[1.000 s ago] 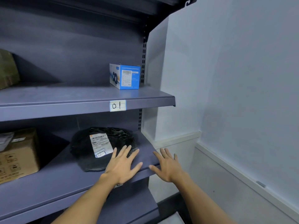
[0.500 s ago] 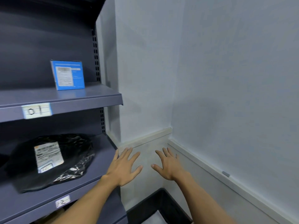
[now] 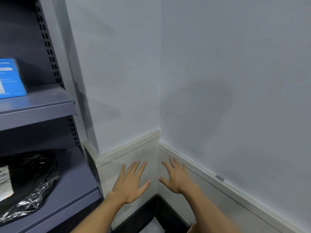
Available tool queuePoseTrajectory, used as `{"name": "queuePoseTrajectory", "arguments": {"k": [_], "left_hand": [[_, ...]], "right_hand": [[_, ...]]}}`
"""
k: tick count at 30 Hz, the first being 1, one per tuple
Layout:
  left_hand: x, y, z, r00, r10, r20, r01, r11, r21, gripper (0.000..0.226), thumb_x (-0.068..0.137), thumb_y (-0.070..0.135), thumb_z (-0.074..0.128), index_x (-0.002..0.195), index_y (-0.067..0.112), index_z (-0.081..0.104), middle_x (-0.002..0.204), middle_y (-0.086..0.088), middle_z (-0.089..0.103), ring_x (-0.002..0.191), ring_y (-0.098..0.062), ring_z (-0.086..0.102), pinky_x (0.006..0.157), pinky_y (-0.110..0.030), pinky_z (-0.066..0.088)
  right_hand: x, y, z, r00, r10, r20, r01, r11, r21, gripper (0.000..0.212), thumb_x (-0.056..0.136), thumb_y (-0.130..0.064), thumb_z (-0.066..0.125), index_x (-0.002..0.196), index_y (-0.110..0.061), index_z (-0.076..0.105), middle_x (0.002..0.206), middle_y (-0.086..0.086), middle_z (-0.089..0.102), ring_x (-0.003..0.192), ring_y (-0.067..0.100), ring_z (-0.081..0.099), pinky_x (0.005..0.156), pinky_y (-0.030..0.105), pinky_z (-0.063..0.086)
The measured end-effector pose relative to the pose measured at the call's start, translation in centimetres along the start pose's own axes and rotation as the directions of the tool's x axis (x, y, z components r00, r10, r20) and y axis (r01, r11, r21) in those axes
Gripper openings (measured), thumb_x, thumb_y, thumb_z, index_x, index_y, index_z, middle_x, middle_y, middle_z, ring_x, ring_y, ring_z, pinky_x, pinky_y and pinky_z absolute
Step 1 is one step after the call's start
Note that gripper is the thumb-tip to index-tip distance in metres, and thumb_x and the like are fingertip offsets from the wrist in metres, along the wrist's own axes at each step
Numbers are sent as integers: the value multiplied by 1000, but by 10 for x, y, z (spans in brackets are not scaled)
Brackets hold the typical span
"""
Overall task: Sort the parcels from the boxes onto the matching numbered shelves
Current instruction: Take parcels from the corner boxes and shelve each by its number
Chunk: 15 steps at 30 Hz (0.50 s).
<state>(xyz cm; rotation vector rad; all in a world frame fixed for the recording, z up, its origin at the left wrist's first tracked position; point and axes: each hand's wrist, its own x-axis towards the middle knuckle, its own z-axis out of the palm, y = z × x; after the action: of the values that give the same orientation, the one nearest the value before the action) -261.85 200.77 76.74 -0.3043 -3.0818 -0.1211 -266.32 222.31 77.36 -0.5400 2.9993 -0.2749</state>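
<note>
My left hand [image 3: 132,181] and my right hand [image 3: 176,177] are held out palm down with fingers spread, both empty, in front of the room corner. A black plastic parcel [image 3: 32,180] with a white label lies on the lower grey shelf [image 3: 74,190] at the left edge, apart from my hands. A blue box [image 3: 11,78] stands on the shelf above [image 3: 43,106]. Below my hands, the black rim of a box [image 3: 151,206] shows, with something white [image 3: 151,227] inside.
White walls meet in a corner [image 3: 159,98] straight ahead, with a cream trim strip [image 3: 127,147] low down. The shelf unit's slotted upright [image 3: 50,52] stands at the left. A tan edge [image 3: 193,228] shows at the bottom beside my right forearm.
The view has swung right, away from the shelves toward the wall corner. Both hands left the black parcel's shelf and now hover open over the black box.
</note>
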Motion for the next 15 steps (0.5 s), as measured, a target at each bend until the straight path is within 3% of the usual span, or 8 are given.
{"name": "queuePoseTrajectory", "arguments": {"k": [5,11,15], "left_hand": [[17,4,26,997,65,41,-63,997,-42,101,70,83,-16,157,33,-13,168,-2,-2,154,-17,-4,124,-47,-6],[35,1,58,987,145,62,-139,986,-90,94,78,79,-6,158,31,-11,168,-3,-3,154,-17,-4,124,-48,-4],[44,-5,77,978,196,71,-187,976,-107,108,66,84,-23,158,29,-10,168,-5,0,154,-19,-3,124,-49,-3]], "right_hand": [[3,9,20,997,64,33,-64,998,-10,75,101,-60,37,160,-27,7,168,9,-3,154,27,-9,122,53,1],[1,9,43,985,154,83,-152,988,-29,76,100,-61,38,160,-25,10,168,11,0,155,28,-6,122,55,3],[4,6,57,971,213,107,-211,977,-30,77,99,-63,38,160,-26,10,168,11,-1,155,28,-6,123,55,3]]}}
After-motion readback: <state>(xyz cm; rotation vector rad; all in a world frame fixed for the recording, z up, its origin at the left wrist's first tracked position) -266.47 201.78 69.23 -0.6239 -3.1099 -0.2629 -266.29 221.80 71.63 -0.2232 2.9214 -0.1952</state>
